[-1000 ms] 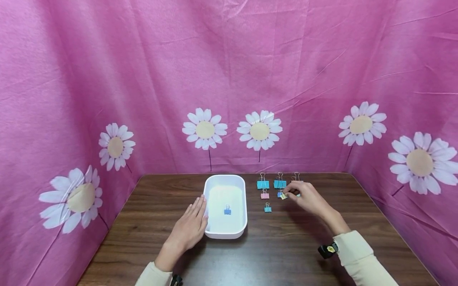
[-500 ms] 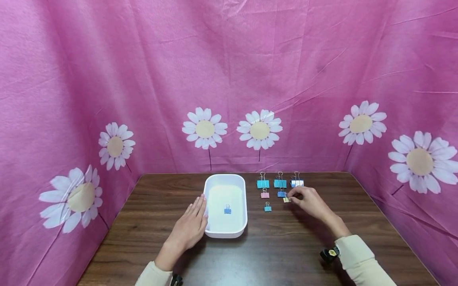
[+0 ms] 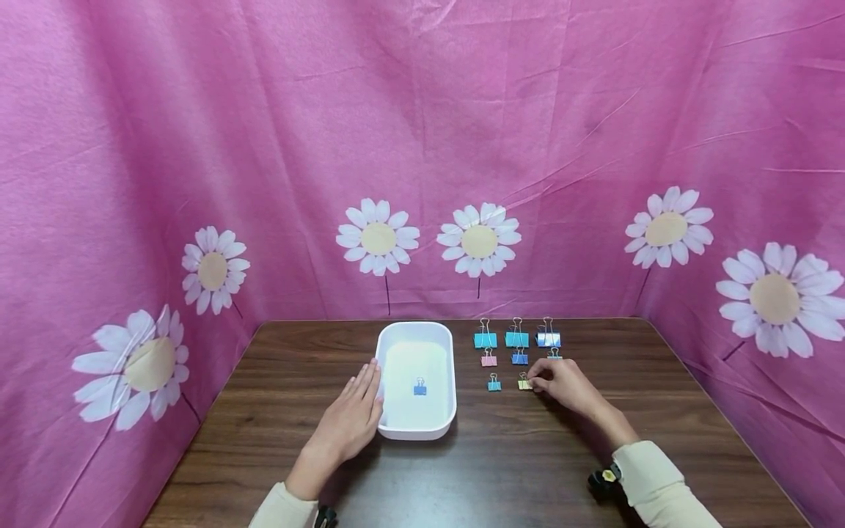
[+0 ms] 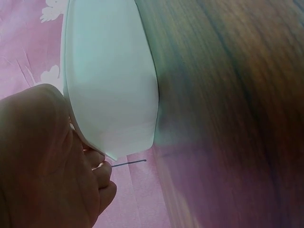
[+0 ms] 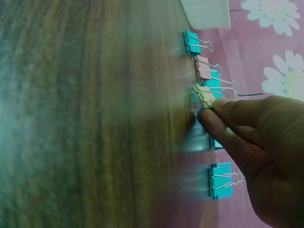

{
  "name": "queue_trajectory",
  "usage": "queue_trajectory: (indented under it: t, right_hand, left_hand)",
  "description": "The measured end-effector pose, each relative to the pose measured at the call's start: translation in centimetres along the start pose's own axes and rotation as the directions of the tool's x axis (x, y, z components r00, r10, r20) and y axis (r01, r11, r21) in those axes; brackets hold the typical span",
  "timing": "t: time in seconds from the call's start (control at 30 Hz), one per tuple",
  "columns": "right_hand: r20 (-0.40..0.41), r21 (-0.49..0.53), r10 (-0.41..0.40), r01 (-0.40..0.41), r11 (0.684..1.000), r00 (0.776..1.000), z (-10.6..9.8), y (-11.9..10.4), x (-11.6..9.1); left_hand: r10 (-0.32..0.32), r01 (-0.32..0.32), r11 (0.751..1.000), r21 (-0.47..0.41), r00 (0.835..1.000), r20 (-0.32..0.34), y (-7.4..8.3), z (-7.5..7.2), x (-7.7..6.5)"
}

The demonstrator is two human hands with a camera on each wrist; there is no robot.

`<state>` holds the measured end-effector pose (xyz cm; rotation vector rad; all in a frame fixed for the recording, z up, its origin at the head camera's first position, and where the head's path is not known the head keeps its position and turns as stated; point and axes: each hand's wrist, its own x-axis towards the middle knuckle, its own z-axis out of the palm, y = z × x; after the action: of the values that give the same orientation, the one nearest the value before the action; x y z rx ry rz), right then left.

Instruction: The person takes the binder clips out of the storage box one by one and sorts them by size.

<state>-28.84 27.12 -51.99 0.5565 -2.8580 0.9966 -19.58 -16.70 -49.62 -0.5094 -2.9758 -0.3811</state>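
Between thumb and forefinger my right hand (image 3: 564, 383) pinches a small yellow binder clip (image 3: 524, 383), which stands to the right of a small teal binder clip (image 3: 494, 384). The right wrist view shows the yellow clip (image 5: 204, 97) at the fingertips. My left hand (image 3: 350, 414) lies with straight fingers along the left side of a white plastic tray (image 3: 449, 411). Inside that tray is one small blue binder clip (image 3: 419, 389). Behind the right hand, a light blue clip (image 3: 555, 354) is partly hidden.
At the back stand two large teal binder clips (image 3: 485, 340) and a large shiny blue-and-silver one (image 3: 548, 339). In front of them are a pink clip (image 3: 488, 361) and a blue clip (image 3: 519, 358). A pink flowered cloth (image 3: 422, 147) hangs around the wooden table (image 3: 297, 367).
My right hand has moved toward me with the yellow binder clip, from beside the blue clip into line with the small teal one. The left hand and tray have stayed put.
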Motion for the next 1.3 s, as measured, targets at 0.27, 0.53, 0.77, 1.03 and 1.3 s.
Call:
queue_trajectory:
  t: [0.27,0.53,0.77,1.03,1.3]
  right_hand:
    - [0.009,0.017,0.016,-0.016,1.000,1.000,0.0,-0.1,-0.1]
    - [0.019,-0.007,-0.019,0.019,1.000,1.000,0.5,-0.1,0.4]
    - [0.032,-0.066,-0.066,0.068,0.996,0.997,0.9,-0.1,0.6]
    - [0.009,-0.070,-0.066,0.067,0.995,0.998,-0.4,-0.9,1.3]
    - [0.039,-0.102,-0.151,0.155,0.983,0.988,-1.6,-3.8,3.7]
  left_hand:
    - [-0.001,0.001,1.000,-0.007,1.000,0.010,0.1,-0.1,-0.1]
    - [0.001,-0.001,1.000,-0.012,1.000,0.002,0.1,-0.2,-0.2]
    - [0.007,-0.007,1.000,-0.017,1.000,-0.009,0.2,-0.2,-0.1]
    - [0.003,-0.003,1.000,-0.006,1.000,-0.010,0.2,-0.2,-0.1]
    - [-0.007,0.007,1.000,-0.011,1.000,-0.014,0.3,0.0,-0.1]
